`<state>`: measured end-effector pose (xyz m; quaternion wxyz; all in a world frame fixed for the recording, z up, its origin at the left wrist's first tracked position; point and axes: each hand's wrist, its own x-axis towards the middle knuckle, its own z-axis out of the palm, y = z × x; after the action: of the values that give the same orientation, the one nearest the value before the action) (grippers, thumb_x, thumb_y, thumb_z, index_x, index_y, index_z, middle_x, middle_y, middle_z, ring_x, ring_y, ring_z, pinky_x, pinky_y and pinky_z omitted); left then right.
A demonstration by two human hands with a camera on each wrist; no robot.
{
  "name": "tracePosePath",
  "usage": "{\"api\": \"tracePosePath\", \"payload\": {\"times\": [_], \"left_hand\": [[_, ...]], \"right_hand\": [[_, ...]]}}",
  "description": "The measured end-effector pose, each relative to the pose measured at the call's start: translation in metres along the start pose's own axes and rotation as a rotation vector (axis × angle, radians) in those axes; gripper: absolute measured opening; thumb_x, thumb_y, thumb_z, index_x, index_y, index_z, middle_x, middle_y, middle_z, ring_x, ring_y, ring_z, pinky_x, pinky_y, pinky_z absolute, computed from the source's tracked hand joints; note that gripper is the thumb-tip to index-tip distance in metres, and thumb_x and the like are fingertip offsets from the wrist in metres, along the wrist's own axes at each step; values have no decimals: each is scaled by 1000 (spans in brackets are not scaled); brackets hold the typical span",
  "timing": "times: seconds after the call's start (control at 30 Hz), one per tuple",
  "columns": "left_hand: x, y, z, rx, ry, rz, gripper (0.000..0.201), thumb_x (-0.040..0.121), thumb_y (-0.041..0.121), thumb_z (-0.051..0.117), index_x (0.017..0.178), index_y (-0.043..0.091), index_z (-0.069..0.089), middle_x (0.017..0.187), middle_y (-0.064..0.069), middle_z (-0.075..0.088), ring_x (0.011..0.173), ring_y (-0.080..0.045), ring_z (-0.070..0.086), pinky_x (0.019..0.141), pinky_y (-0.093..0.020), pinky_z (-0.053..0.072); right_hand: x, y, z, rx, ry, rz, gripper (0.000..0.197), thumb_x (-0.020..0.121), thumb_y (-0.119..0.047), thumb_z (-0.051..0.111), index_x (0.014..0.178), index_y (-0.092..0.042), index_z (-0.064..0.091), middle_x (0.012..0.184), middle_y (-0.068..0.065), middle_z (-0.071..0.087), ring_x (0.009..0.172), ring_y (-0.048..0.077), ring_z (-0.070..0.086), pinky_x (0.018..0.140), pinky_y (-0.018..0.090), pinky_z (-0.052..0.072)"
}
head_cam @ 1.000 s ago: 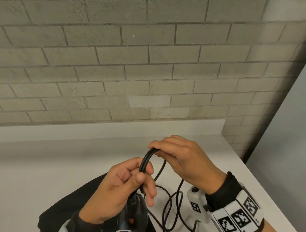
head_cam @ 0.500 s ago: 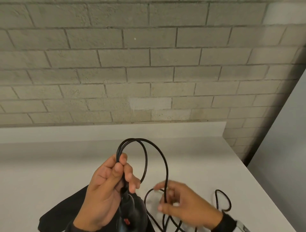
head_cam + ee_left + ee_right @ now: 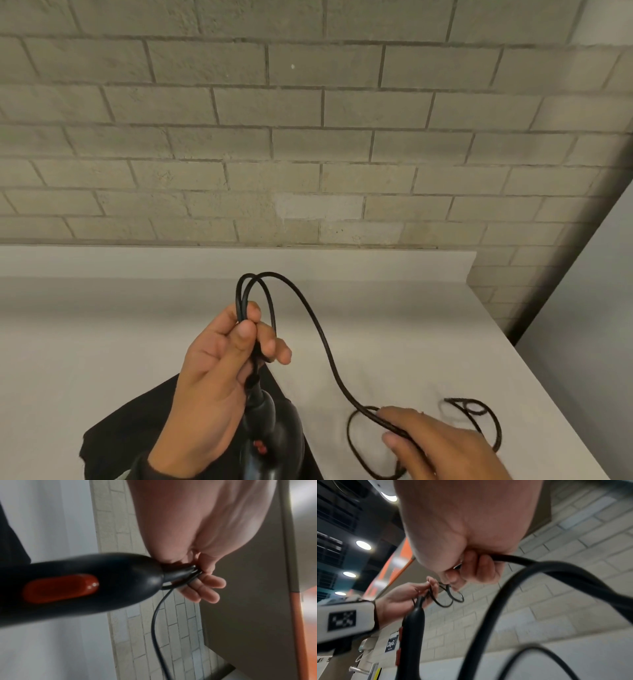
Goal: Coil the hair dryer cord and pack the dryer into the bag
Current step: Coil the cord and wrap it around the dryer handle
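A black hair dryer (image 3: 270, 435) with a red switch (image 3: 60, 588) hangs handle-up over a black bag (image 3: 130, 431) on the white counter. My left hand (image 3: 219, 370) pinches the cord (image 3: 322, 342) just above the handle, with small loops standing up over the fingers. From the loops the cord arcs down to the right into my right hand (image 3: 442, 448), which pinches it low over the counter. In the right wrist view the cord (image 3: 522, 574) runs out from under the right hand's curled fingers. The rest of the cord (image 3: 479, 421) lies in loose curls on the counter to the right.
The white counter (image 3: 102, 325) backs onto a brick wall (image 3: 308, 137) with a low white upstand. Its right edge (image 3: 534, 359) drops off next to a grey panel. The bag lies flat at the near edge, partly under the dryer.
My right hand let go of the loop at the left hand, dropped down to the right and took hold of the cord farther along. The left hand rose slightly with the loops.
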<state>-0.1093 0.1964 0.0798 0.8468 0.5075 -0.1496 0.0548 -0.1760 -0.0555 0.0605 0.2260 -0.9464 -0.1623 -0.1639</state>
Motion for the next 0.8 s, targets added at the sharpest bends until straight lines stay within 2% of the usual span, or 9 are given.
{"api": "tracePosePath", "payload": {"times": [0.03, 0.1, 0.2, 0.3, 0.37, 0.47, 0.6, 0.67, 0.8], "left_hand": [[0, -1, 2, 29, -26, -8, 31, 78, 44, 78, 92, 19, 67, 67, -7, 58, 67, -27, 65, 75, -31, 57], [0, -3, 5, 60, -22, 3, 40, 71, 51, 81, 92, 19, 67, 67, -7, 59, 70, -28, 67, 77, -32, 57], [1, -6, 8, 120, -37, 30, 41, 75, 55, 76, 93, 20, 66, 70, -9, 61, 76, -32, 69, 83, -41, 53], [0, -7, 9, 180, -69, 29, 38, 82, 54, 68, 97, 19, 65, 73, -10, 65, 86, -38, 71, 90, -51, 46], [1, -5, 12, 203, -99, 27, 33, 85, 51, 65, 98, 21, 65, 76, -11, 68, 91, -39, 71, 90, -44, 53], [2, -5, 15, 202, -139, -4, 18, 93, 35, 55, 97, 21, 66, 80, -13, 72, 94, -38, 72, 83, -29, 54], [-1, -6, 21, 181, -214, -50, 30, 91, 45, 59, 101, 17, 63, 87, -19, 73, 98, -41, 70, 88, -34, 55], [-2, -7, 24, 182, -241, -67, 30, 92, 43, 58, 102, 14, 62, 88, -20, 73, 96, -40, 70, 89, -39, 55], [-3, -6, 30, 232, -298, -58, 31, 91, 44, 60, 100, 15, 64, 81, -4, 72, 79, -16, 68, 75, -22, 52]], "right_hand": [[1, -1, -8, -39, 85, -108, 24, 94, -58, 35, 100, -51, 57, 69, -27, 61, 54, -4, 57, 56, 12, 46], [7, -3, -22, -95, 172, -272, 19, 95, -43, 44, 98, -39, 62, 63, -13, 56, 45, 6, 49, 44, 19, 43], [19, -8, -40, -110, 208, -345, 21, 95, -37, 47, 96, -32, 67, 60, -8, 49, 45, 10, 41, 41, 18, 36], [27, -10, -48, -80, 200, -363, 21, 94, -35, 51, 96, -30, 71, 62, -9, 48, 48, 11, 39, 38, 22, 38], [33, -11, -51, -35, 159, -369, 20, 94, -36, 53, 99, -31, 71, 64, -9, 48, 49, 12, 39, 38, 22, 38], [44, -13, -54, -33, 79, -429, 20, 97, -39, 51, 103, -32, 69, 66, -9, 49, 50, 12, 39, 37, 21, 37], [52, -24, -54, -52, 44, -487, 19, 97, -38, 51, 102, -33, 69, 64, -8, 46, 49, 13, 35, 35, 21, 34], [54, -29, -52, -48, 43, -507, 17, 97, -37, 52, 105, -35, 67, 63, -7, 44, 49, 14, 35, 35, 21, 34], [57, -32, -54, -20, 27, -510, 22, 98, -38, 51, 117, -39, 61, 64, -7, 42, 50, 12, 33, 36, 20, 34]]}}
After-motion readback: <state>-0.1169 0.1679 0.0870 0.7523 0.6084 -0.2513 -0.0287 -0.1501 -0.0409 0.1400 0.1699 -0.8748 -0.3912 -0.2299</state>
